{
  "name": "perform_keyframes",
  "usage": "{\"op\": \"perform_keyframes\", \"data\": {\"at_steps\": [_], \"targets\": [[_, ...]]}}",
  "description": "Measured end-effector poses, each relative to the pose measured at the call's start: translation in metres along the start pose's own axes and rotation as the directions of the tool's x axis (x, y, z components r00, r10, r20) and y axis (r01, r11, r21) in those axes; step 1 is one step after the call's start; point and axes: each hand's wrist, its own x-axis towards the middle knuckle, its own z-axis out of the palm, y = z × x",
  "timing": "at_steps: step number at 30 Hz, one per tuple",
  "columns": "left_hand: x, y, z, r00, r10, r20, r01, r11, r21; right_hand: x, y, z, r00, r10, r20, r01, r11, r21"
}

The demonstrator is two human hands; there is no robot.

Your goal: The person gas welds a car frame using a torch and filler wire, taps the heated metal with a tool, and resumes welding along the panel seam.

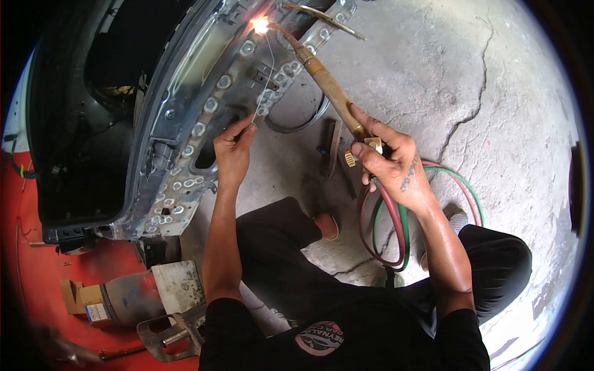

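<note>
My right hand (388,154) is wrapped round the handle of a brass gas welding torch (334,93). The torch slants up and left, its tip at a bright glow (260,25) on the metal panel. Between the fingertips of my left hand (234,148) is pinched a thin welding rod (271,71), whose far end reaches the glow. The car body panel (213,102) bears a row of round weld spots along its bare metal flange. Red and green hoses (401,238) hang from the torch below my right hand.
A coil of wire (300,127) and a wooden-looking bar (335,147) lie on the cracked concrete floor (427,80). At the lower left are a grey cylinder (133,300), a cardboard box (86,303) and a metal stand (170,337) over a red surface. A metal strip (334,21) sticks out past the panel's top.
</note>
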Motion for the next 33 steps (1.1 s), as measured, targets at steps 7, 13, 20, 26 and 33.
{"op": "perform_keyframes", "data": {"at_steps": [7, 13, 20, 26, 33], "targets": [[0.0007, 0.001, 0.0002, 1.0, 0.001, -0.004, -0.001, 1.0, 0.003, -0.0002, 0.0004, -0.0001, 1.0, -0.008, 0.0, 0.008, 1.0, -0.008], [0.0011, 0.0028, -0.0001, 1.0, -0.009, 0.003, 0.008, 1.0, 0.026, -0.0007, -0.0002, -0.0002, 1.0, -0.005, -0.005, 0.005, 1.0, -0.008], [0.0019, -0.0019, 0.0003, 1.0, -0.011, 0.002, 0.011, 1.0, -0.008, -0.0007, -0.0018, -0.0012, 1.0, 0.005, 0.005, -0.005, 1.0, 0.005], [0.0018, -0.0009, 0.0003, 1.0, -0.009, 0.0, 0.009, 1.0, -0.003, -0.0009, -0.0027, -0.0011, 1.0, 0.026, 0.011, -0.026, 1.0, 0.017], [0.0018, 0.0013, 0.001, 1.0, -0.003, -0.002, 0.003, 1.0, -0.002, 0.0001, -0.0022, -0.0014, 0.999, 0.033, 0.009, -0.033, 0.999, 0.008]]}}
